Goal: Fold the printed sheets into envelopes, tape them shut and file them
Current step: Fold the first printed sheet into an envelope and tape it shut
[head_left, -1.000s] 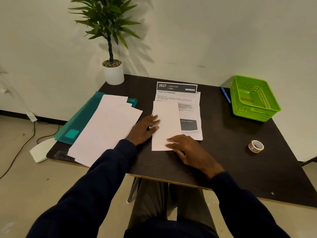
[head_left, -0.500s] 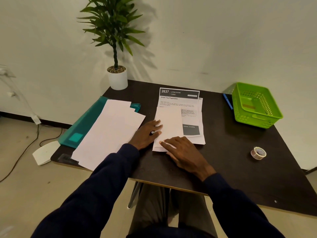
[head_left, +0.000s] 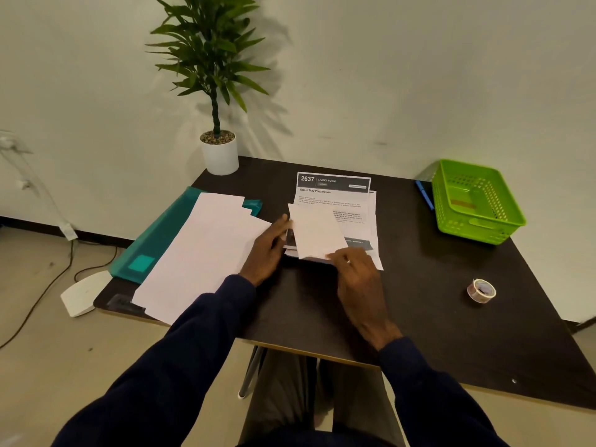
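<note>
A folded white sheet (head_left: pixel 316 233) lies over the pile of printed sheets (head_left: pixel 333 195) at the middle of the dark table (head_left: pixel 435 317). My left hand (head_left: pixel 267 250) holds its left edge with thumb and fingers. My right hand (head_left: pixel 358 275) pinches its lower right corner, raising the near part. A stack of folded white sheets (head_left: pixel 206 253) rests to the left on a teal folder (head_left: pixel 151 243). A roll of tape (head_left: pixel 481 290) sits at the right.
A green plastic basket (head_left: pixel 477 201) stands at the back right with a blue pen (head_left: pixel 424 195) beside it. A potted plant (head_left: pixel 219 153) occupies the back left corner. A white device (head_left: pixel 80 295) and cables lie on the floor to the left.
The folded sheet has been shortened by folding its near end up and away. Both hands moved forward with it, from pressing flat to gripping its edges.
</note>
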